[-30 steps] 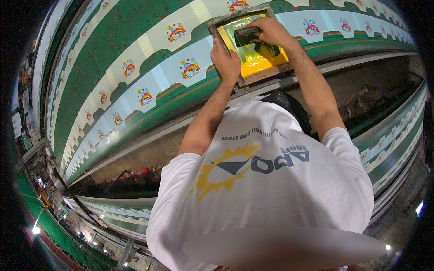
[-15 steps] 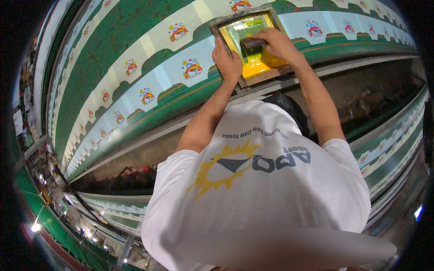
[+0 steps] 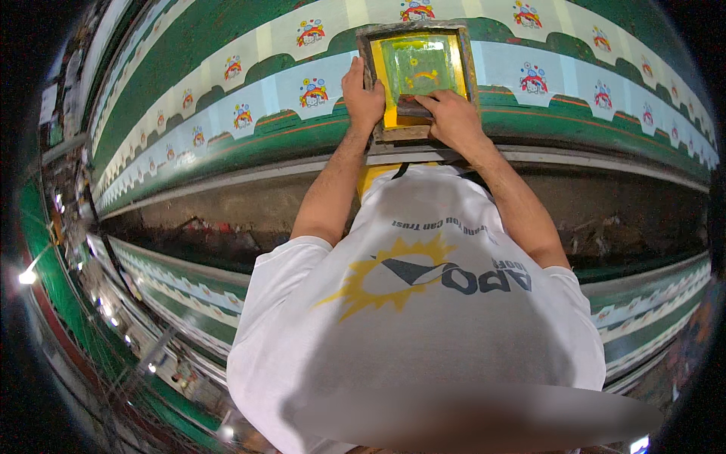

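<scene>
A wooden screen-printing frame (image 3: 415,135) with a yellow and green mesh lies on a long green table, over a white fabric strip (image 3: 265,94) printed with colourful cartoon motifs. My left hand (image 3: 362,94) grips the frame's left rail. My right hand (image 3: 451,117) is inside the frame at its near edge, closed over a dark squeegee (image 3: 412,108), most of which my fingers hide. Yellow ink covers the mesh beside it.
The long printing table (image 3: 189,30) runs left to right, with several printed motifs (image 3: 537,78) along the white strip. A dark gap (image 3: 620,219) lies between this table and another similar table (image 3: 174,295) below. Ceiling lights (image 3: 27,277) glow at far left.
My right hand has drawn the squeegee down the mesh toward the near edge of the frame. The view has shifted, so the frame now sits more upright and centred.
</scene>
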The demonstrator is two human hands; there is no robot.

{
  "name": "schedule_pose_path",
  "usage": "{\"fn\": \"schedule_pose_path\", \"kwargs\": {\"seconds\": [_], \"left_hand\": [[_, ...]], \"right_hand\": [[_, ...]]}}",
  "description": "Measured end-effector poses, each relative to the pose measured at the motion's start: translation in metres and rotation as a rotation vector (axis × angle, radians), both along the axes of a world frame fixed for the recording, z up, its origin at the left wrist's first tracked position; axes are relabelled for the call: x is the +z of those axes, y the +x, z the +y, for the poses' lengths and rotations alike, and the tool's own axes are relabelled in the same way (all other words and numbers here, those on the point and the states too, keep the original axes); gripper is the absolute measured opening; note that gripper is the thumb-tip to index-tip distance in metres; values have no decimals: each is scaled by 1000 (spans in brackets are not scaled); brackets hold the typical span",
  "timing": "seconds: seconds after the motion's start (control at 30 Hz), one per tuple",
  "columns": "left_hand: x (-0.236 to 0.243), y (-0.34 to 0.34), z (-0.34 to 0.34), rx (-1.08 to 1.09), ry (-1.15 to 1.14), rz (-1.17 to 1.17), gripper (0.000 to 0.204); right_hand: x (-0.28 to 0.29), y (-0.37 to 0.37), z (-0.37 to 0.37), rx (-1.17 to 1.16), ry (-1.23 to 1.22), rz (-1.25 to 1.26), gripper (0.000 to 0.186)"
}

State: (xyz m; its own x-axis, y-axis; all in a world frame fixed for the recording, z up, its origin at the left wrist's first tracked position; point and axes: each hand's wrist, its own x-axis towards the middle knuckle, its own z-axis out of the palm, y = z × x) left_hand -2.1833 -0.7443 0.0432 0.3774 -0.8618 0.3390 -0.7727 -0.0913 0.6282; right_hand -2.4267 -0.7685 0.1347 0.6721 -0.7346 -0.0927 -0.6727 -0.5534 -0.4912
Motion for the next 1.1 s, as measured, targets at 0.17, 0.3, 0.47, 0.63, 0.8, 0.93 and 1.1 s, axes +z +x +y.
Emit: {"fn": "schedule_pose_path", "kwargs": {"seconds": [0.17, 0.3, 0.47, 0.63, 0.8, 0.93, 1.1], "left_hand": [[8, -6, 4, 32, 23, -10, 67], [11, -8, 4, 67, 42, -85, 66], [14, -12, 4, 114, 113, -23, 66], [19, -12, 0, 92, 117, 46, 65], [12, -11, 5, 119, 165, 117, 70], [5, -7, 3, 109, 85, 195, 74], [6, -11, 3, 153, 157, 220, 75]], "right_hand": [[1, -2, -16, 94, -46, -53, 53], [-2, -4, -16, 112, -54, -91, 48], [-8, -3, -7, 78, -53, -88, 53], [-8, -3, 3, 38, -91, -86, 54], [-15, -1, 6, 13, -122, -120, 52], [-16, 0, 8, 14, -130, -88, 53], [-7, -6, 2, 15, -68, -19, 58]]}}
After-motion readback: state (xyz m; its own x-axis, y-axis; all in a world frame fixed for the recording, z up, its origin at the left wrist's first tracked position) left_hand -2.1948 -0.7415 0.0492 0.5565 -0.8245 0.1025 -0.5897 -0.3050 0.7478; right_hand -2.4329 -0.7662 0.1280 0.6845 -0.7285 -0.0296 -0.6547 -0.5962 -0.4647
